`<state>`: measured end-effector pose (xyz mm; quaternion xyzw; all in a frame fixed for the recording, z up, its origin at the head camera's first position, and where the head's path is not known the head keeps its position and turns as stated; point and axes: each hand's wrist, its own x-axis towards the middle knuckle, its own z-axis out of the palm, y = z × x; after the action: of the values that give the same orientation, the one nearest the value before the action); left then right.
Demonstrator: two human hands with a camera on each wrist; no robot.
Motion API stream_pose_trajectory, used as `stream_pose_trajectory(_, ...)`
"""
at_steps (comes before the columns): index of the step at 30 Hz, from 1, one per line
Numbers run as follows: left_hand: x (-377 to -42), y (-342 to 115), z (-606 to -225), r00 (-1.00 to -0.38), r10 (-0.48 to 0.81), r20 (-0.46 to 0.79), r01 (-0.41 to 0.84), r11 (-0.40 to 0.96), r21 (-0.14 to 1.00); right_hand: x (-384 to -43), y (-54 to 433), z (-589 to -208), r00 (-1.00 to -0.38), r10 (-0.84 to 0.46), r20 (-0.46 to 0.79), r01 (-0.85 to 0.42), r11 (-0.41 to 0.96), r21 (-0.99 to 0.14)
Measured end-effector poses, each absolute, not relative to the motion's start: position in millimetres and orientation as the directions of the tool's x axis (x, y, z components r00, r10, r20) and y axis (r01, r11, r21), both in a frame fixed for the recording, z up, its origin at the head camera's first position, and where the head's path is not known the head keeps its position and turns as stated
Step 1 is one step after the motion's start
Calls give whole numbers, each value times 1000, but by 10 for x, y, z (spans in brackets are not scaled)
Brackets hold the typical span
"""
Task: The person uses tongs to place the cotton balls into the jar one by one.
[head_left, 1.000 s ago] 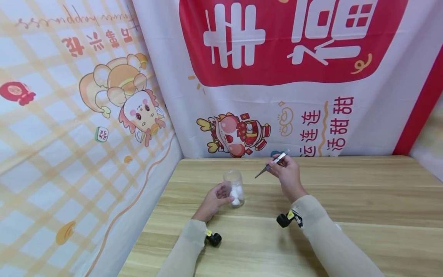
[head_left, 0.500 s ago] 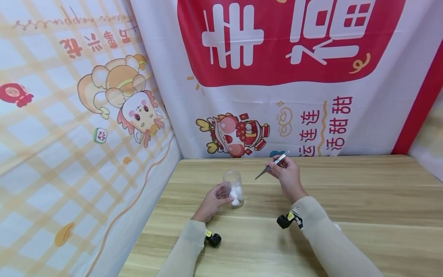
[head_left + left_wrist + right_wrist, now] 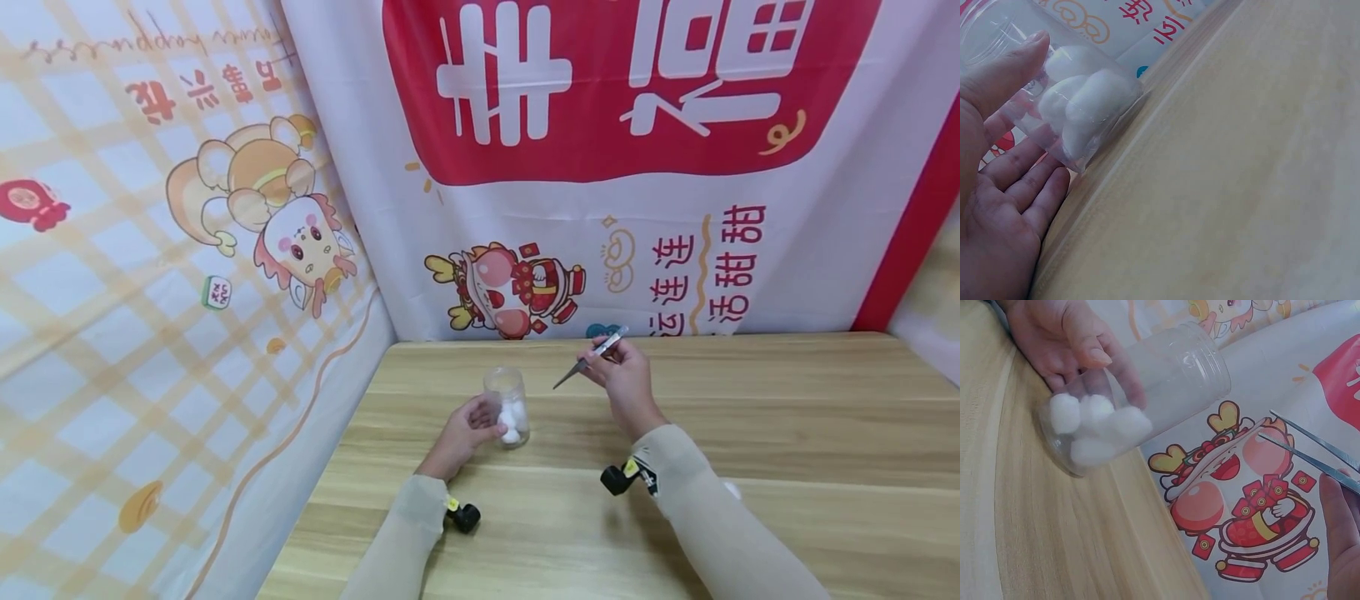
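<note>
A clear plastic jar (image 3: 512, 383) without a lid stands on the wooden table, several white cotton balls (image 3: 1130, 424) lying at its bottom. My left hand (image 3: 467, 435) grips its side; in the left wrist view the thumb lies across the near wall and the fingers pass around behind. To the right and a little higher, my right hand (image 3: 622, 379) holds metal tweezers (image 3: 613, 338), tips pointing down and left toward the jar. In the right wrist view the tweezers' two prongs (image 3: 1310, 461) are spread, with nothing between their tips, apart from the jar's mouth.
The wooden table (image 3: 780, 417) meets a printed cloth backdrop (image 3: 360, 167) behind and at the left. A small white thing (image 3: 732, 490) lies on the table, partly hidden by the right sleeve. Each wrist carries a small black camera (image 3: 467, 518).
</note>
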<state>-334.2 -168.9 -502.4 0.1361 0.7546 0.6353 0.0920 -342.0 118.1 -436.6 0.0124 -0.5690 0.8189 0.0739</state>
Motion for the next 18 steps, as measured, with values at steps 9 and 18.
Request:
stream_pose_trajectory(9,-3343,-1683,-5034,-951,309,21,74,162,984,-3420,1180,-4391,-987,115,112,-145,-341,-929)
stream_pose_trajectory(18,-3356,-1694,-5035,-947,321,11,66,161,985,-3419,1183,-4414,-989,108,100,-133,-360,-923)
